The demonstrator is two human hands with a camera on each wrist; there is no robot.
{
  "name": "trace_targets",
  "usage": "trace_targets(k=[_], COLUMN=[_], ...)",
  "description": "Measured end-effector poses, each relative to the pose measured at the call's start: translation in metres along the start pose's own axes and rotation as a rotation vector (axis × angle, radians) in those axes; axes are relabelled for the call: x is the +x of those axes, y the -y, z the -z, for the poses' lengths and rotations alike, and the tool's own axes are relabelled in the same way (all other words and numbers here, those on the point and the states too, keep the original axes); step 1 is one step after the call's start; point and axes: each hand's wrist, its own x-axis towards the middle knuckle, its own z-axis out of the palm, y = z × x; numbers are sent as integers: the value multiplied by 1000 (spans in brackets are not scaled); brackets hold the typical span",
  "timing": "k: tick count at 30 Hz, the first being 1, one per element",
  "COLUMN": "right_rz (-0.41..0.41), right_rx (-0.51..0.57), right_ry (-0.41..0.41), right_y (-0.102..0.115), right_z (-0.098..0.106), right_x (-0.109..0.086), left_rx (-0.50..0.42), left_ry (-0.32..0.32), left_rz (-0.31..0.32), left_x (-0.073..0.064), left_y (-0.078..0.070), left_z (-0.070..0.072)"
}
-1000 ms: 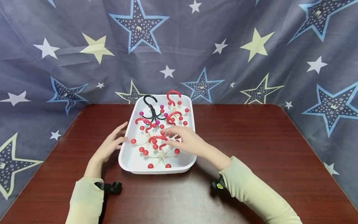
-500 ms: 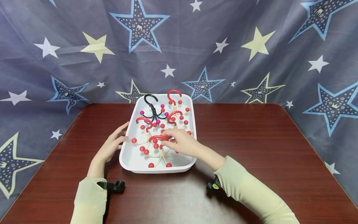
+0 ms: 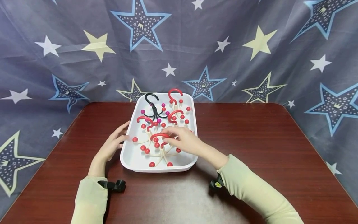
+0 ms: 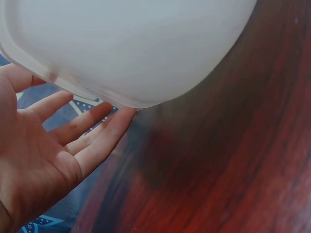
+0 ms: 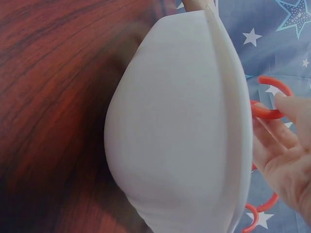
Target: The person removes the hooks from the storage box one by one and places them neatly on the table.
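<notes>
Several claw-shaped hook hangers with ball-tipped arms stand in a white plastic tray (image 3: 131,163). My right hand (image 3: 185,140) reaches over the tray's right side and pinches the red curved hook (image 3: 158,135) of the nearest hanger, whose cream arms (image 3: 162,155) end in red balls. In the right wrist view, thumb and fingers of the right hand (image 5: 286,160) meet round that red hook (image 5: 268,112), beyond the tray wall (image 5: 170,116). At the tray's left side, my left hand (image 3: 112,141) touches the wall with nearly straight fingers; the left wrist view shows its fingertips (image 4: 127,112) against the rim.
A black hanger (image 3: 154,112) with magenta balls stands at the tray's back left. Other red-hooked hangers, such as the back right one (image 3: 175,96), crowd round it. The tray sits on a dark red wooden table (image 3: 251,140) before a star-patterned curtain (image 3: 184,40).
My right hand has moved slightly left and down from above the hangers, and its fingers have come together on the nearest red hook. The left hand stays at the tray's side.
</notes>
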Motion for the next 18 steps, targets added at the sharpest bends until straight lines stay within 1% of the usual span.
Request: trace_targets(k=[6,11,15,18], right_rz=[-25,-33,-53,-92], right_rx=[33,47,119,189], right_ry=[-26,-56,-80,-93], right_y=[-1,-2,0,7], right_z=[1,2,7,13], right_x=[3,4,4,4], left_rx=[-20,-48,-70,-76], left_ry=[3,11,16,18], left_rz=[-14,-19,-15,-14], left_x=[1,4,7,9], left_y=[2,8,17,21], left_z=[0,3,6,7])
